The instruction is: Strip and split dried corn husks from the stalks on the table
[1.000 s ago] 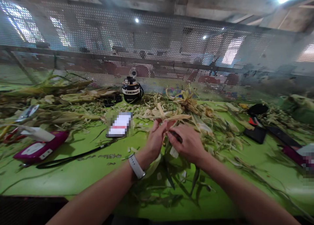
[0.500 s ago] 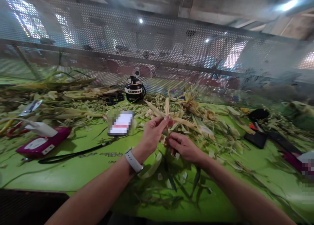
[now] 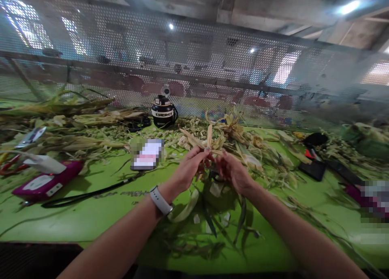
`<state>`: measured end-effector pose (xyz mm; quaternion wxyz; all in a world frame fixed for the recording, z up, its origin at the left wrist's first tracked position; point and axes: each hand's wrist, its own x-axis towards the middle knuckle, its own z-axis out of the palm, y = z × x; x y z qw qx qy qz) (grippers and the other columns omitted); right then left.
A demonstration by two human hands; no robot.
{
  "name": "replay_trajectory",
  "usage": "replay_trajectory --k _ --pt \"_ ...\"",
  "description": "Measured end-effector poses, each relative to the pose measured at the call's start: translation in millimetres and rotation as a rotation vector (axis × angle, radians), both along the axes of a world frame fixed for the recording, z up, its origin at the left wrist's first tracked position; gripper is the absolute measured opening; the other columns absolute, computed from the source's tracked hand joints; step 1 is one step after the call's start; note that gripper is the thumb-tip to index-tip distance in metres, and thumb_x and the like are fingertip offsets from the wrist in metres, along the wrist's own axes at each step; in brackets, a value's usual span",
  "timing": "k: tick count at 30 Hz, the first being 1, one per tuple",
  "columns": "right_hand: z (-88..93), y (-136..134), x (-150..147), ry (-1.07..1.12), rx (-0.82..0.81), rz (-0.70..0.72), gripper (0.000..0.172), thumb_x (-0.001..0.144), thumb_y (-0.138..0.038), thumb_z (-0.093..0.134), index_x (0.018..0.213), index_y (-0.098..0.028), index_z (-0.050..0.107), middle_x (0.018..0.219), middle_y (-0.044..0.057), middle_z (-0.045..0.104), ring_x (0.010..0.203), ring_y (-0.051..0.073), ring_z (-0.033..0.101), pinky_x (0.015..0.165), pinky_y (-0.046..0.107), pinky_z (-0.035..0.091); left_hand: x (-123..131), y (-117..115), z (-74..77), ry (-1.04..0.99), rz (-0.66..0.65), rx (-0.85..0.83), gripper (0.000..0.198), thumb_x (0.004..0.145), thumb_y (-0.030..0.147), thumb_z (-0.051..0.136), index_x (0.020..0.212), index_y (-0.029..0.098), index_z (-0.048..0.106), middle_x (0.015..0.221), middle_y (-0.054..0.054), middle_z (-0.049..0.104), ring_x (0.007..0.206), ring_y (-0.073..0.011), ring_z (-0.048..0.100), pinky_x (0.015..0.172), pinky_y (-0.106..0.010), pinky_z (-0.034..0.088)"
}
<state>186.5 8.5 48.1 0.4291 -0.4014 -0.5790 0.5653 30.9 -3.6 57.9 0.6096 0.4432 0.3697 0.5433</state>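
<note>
Both my hands meet above the green table (image 3: 91,218), raised a little off it. My left hand (image 3: 189,169), with a white watch (image 3: 160,200) on the wrist, pinches a bunch of dry, pale corn husk strips (image 3: 209,140) that fan upward from its fingertips. My right hand (image 3: 233,171) is closed on the same bunch from the right, fingers curled at its base. Green husk leaves and scraps (image 3: 212,218) lie on the table right under my hands.
Heaps of husks (image 3: 75,125) cover the back and left of the table. A black "ENERGY" jug (image 3: 163,110) stands by the perforated metal screen (image 3: 194,60). A blurred phone (image 3: 148,154), a magenta case (image 3: 45,181) with black strap (image 3: 88,194), and black tools (image 3: 316,167) lie around.
My hands rose from the table with the husk bunch. The right hand dropped low half a second ago and has now come back up beside the left at the bunch.
</note>
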Motion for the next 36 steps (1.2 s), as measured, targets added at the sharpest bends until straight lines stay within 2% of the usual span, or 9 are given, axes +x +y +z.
replay_trajectory --k 6,12,14,16,20,22,26,30,36 --pt "3.0 -6.1 -1.9 -0.130 0.220 -0.040 0.041 0.084 -0.052 0.047 0.060 -0.019 0.049 0.048 -0.004 0.046 0.041 0.009 0.040 0.041 0.023 0.029 6.9 0.8 -1.3 0.105 0.060 0.140 0.030 0.071 0.045 0.066 0.071 0.015 0.058 0.053 0.005 0.049 0.047 -0.0060 0.037 0.043 -0.021 0.025" --pt "2.6 -14.8 -4.0 -0.494 0.756 -0.072 0.041 0.089 -0.040 0.041 0.054 -0.019 0.042 0.050 -0.003 0.039 0.049 0.010 0.036 0.052 0.025 0.029 3.7 7.4 -3.0 0.066 0.082 0.138 0.029 0.067 0.039 0.071 0.077 0.015 0.060 0.060 0.005 0.046 0.051 -0.0052 0.032 0.046 -0.019 0.025" --pt "5.3 -15.0 -1.2 -0.518 0.809 -0.035 0.041 0.088 -0.042 0.042 0.054 -0.019 0.043 0.052 -0.002 0.040 0.050 0.010 0.036 0.053 0.026 0.028 -0.6 9.3 -3.2 0.055 0.078 0.124 0.030 0.066 0.040 0.071 0.079 0.014 0.062 0.059 0.005 0.044 0.051 -0.0052 0.030 0.046 -0.019 0.024" --pt "9.5 -12.3 4.3 -0.422 0.690 0.020 0.044 0.086 -0.049 0.041 0.055 -0.019 0.047 0.053 -0.001 0.043 0.051 0.011 0.038 0.051 0.025 0.029 -4.9 10.4 -3.1 0.059 0.071 0.109 0.030 0.067 0.040 0.071 0.081 0.014 0.063 0.055 0.006 0.039 0.049 -0.0050 0.027 0.044 -0.019 0.020" --pt "15.8 0.4 15.6 -0.053 0.194 0.023 0.068 0.081 -0.072 0.016 0.057 -0.018 0.051 0.048 -0.001 0.045 0.041 0.009 0.037 0.041 0.024 0.025 -6.6 7.5 -2.4 0.093 -0.059 0.061 0.031 0.069 0.042 0.068 0.082 0.014 0.066 0.053 0.006 0.036 0.048 -0.0052 0.027 0.044 -0.020 0.016" --pt "14.8 5.7 16.7 -0.023 0.078 0.026 0.068 0.079 -0.074 0.022 0.055 -0.018 0.051 0.043 -0.002 0.042 0.037 0.008 0.033 0.038 0.023 0.022 -3.1 3.4 -1.3 0.128 -0.122 0.041 0.032 0.068 0.045 0.068 0.077 0.014 0.066 0.053 0.005 0.037 0.048 -0.0054 0.027 0.044 -0.021 0.016" --pt "10.5 4.6 8.6 -0.078 0.179 -0.086 0.050 0.079 -0.059 0.049 0.049 -0.018 0.049 0.038 -0.005 0.038 0.036 0.007 0.032 0.038 0.022 0.023 4.0 -3.7 2.8 0.216 -0.175 0.105 0.032 0.067 0.046 0.069 0.063 0.015 0.063 0.052 0.004 0.041 0.050 -0.0069 0.030 0.046 -0.022 0.021" --pt "10.2 -0.7 0.5 -0.075 0.167 -0.269 0.047 0.078 -0.050 0.050 0.044 -0.018 0.049 0.036 -0.003 0.041 0.033 0.007 0.035 0.035 0.022 0.025 3.0 -3.3 5.9 0.250 -0.158 0.148 0.031 0.068 0.044 0.067 0.057 0.016 0.061 0.051 0.003 0.044 0.053 -0.0094 0.035 0.049 -0.022 0.025" --pt "14.7 15.1 16.9 -0.025 0.172 -0.277 0.044 0.077 -0.047 0.053 0.044 -0.019 0.048 0.037 -0.004 0.042 0.034 0.007 0.036 0.039 0.022 0.032 -5.1 -1.2 3.0 0.369 -0.209 0.110 0.031 0.070 0.046 0.066 0.063 0.015 0.066 0.051 0.003 0.047 0.050 -0.0084 0.034 0.048 -0.021 0.024"
